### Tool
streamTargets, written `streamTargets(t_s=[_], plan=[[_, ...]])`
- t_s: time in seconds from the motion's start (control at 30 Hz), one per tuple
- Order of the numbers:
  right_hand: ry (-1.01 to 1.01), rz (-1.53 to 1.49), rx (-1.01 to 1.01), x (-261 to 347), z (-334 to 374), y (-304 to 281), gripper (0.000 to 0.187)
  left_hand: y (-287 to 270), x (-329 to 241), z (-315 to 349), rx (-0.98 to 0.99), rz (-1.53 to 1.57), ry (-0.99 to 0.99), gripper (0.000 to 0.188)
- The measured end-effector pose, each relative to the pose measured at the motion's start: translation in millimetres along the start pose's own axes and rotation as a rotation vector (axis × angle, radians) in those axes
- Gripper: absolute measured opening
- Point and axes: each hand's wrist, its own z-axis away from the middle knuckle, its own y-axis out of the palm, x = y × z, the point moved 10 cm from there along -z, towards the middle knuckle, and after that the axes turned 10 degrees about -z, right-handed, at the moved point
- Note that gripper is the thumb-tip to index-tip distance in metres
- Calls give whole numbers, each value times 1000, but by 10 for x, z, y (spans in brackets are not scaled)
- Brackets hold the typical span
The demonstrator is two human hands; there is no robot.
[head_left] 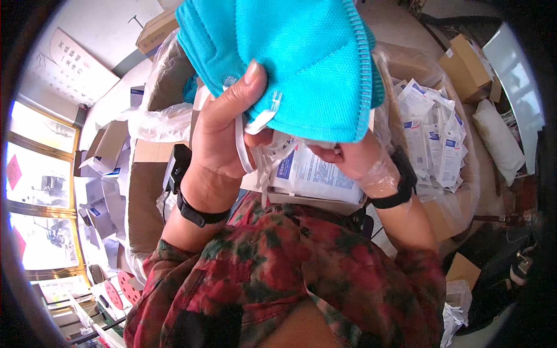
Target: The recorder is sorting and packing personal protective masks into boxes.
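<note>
Turquoise folded face masks point(301, 64) with stitched edges and white elastic straps fill the top middle; more than one layer shows at the right edge. My left hand point(223, 130) is closed on them, thumb pressed on the front face, with loose straps point(261, 165) hanging below. Behind the masks' lower right edge, my right hand point(365, 162) has its fingers curled in. What it grips is hidden by the masks. Clear film clings near its wrist. Below both hands, white printed packets point(322, 177) lie in a cardboard box in front of me.
On the right, a large plastic-lined carton point(464, 197) holds many white packets point(432, 139). Another lined carton point(148, 191) stands at left, beside a pile of small boxes point(104, 203). A brown box point(467, 66) and a white sack point(499, 139) are at far right.
</note>
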Motion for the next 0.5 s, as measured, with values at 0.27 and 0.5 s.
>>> streamTargets(t_s=[0.27,0.5], plan=[[-548,844,424,509,420,537,28,-65,53,60,99,-261,38,36],[184,537,253,212,505,14,21,71,-71,464,682,-1261,305,53]])
